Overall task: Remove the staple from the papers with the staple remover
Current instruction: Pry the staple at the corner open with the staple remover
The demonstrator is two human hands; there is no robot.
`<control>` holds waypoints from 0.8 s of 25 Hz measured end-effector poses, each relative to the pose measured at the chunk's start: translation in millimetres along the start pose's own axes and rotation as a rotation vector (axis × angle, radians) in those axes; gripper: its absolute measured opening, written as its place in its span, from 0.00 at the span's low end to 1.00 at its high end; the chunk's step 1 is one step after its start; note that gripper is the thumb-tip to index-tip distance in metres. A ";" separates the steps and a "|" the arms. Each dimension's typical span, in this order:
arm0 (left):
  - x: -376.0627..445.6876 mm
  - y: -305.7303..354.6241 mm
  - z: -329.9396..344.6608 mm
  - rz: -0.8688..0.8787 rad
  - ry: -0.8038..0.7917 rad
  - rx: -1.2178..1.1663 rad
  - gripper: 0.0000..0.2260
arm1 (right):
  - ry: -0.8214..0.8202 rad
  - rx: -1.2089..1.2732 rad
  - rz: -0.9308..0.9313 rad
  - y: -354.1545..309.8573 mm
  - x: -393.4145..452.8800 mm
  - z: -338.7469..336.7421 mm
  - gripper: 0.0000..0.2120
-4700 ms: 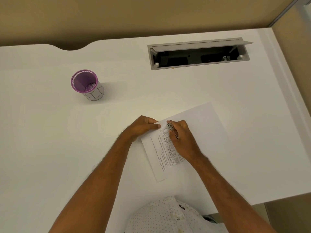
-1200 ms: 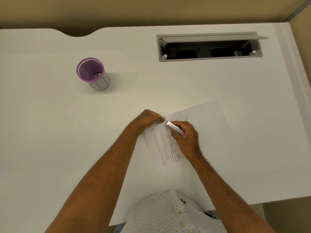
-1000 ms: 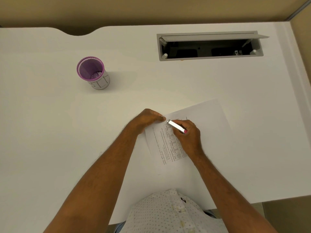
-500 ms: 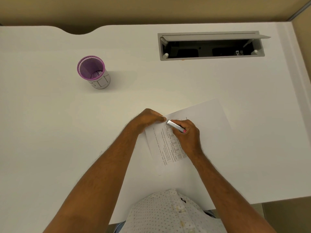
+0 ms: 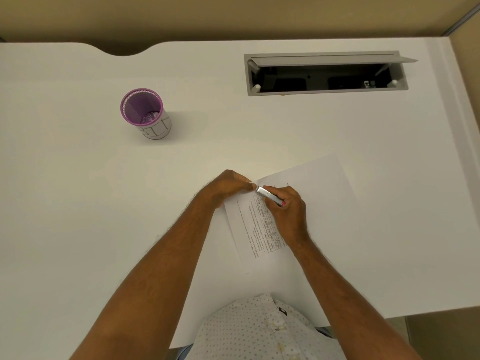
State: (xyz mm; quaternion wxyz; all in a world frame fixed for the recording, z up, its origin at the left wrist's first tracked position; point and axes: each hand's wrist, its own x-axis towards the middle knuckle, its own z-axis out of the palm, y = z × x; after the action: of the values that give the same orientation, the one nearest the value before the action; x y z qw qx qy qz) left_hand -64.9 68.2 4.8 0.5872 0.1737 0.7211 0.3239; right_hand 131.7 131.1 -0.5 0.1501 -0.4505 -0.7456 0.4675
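Shirt: white dotted shirt (image 5: 262, 331) at the near edge of the worktop (image 5: 78, 203), both bare forearms reaching forward from it.
Papers: printed papers (image 5: 255, 229) lie flat near the near edge, right of its middle, turned at an angle; one sheet is spread farther right, its blank side up.
Right hand: the right hand (image 5: 287, 213) rests on the papers, fingers closed around the staple remover (image 5: 268, 195).
Staple remover: slim silver tool with a pink end, held slanted, its silver tip at the papers' far left corner, just beside the left fingertips.
Left hand: the left hand (image 5: 228, 187) is curled, fingertips pinching that same corner of the papers.
Staple: too small to make out.
Cup: purple mesh cup (image 5: 145, 113) with a white lettered wrap stands upright toward the far left, well apart from the papers.
Cable tray: grey cable tray (image 5: 324, 72) set into the worktop near the far right corner, lid raised.
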 end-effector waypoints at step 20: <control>-5.6 3.7 -1.7 -0.008 -0.082 -0.064 0.11 | -0.106 0.211 0.230 -21.9 8.5 -14.0 0.12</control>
State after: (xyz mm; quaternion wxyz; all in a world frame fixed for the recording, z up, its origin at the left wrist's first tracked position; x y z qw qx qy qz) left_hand -65.7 66.9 11.6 0.6230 0.1653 0.6862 0.3372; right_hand 124.4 142.5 23.3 0.1024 -0.4894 -0.6426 0.5805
